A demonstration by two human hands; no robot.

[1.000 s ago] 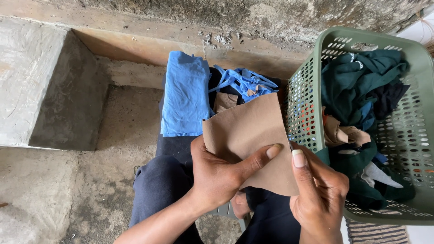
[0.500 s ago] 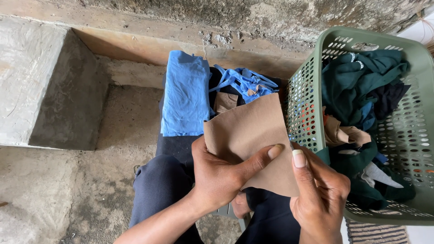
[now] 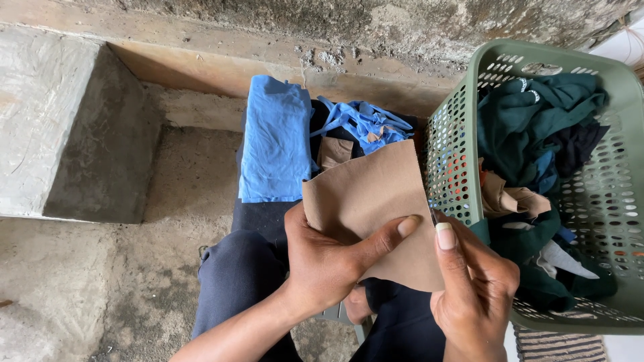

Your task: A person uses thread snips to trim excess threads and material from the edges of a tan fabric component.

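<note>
To fold the brown cloth neatly, I judge the edges should be kept taut and squared before creasing. It sits above the lap, at nine o'clock from the green laundry basket; the left hand grips its lower edge, thumb across the front, while the right hand pinches its five-o'clock corner.

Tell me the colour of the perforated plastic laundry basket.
Sage green perforated plastic laundry basket, clearest in the head view.

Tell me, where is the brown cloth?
The brown cloth is mid-frame in the head view, held by both hands, just left of the green basket.
</note>
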